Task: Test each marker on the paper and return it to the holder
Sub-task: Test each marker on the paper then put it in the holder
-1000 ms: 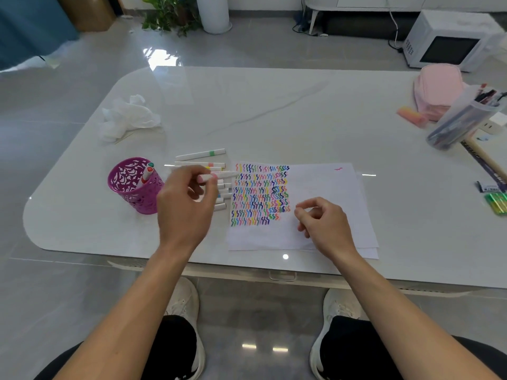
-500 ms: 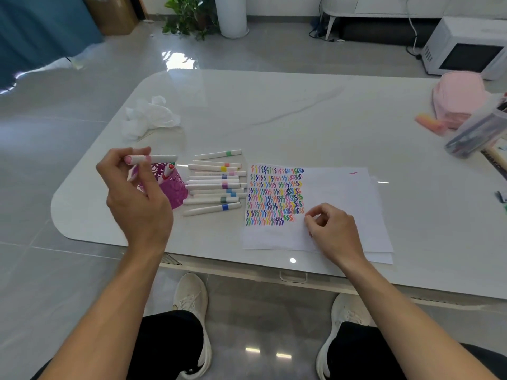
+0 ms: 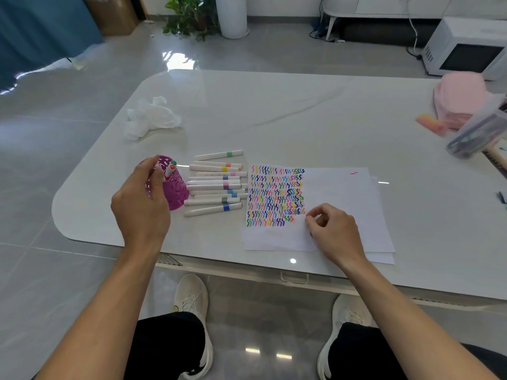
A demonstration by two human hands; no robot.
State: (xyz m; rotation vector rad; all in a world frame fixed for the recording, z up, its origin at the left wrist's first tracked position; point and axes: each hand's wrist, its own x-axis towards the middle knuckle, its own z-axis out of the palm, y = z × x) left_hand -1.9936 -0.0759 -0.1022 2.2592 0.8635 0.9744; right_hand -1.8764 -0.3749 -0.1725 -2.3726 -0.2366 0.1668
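Gripping an upright marker (image 3: 169, 171) in the holder (image 3: 175, 192) — left hand (image 3: 140, 204), right hand (image 3: 333, 233) curled empty on paper (image 3: 340, 193).

Views: you have one, worn on your head.
Facing: forward and down across the table (image 3: 301, 105), from its near long edge toward the far edge and floor beyond.
Nearness: close; your forearms and shoes fill the bottom.

holder (image 3: 175, 192) left of markers (image 3: 216, 185), paper (image 3: 329, 204) right, perhaps touching
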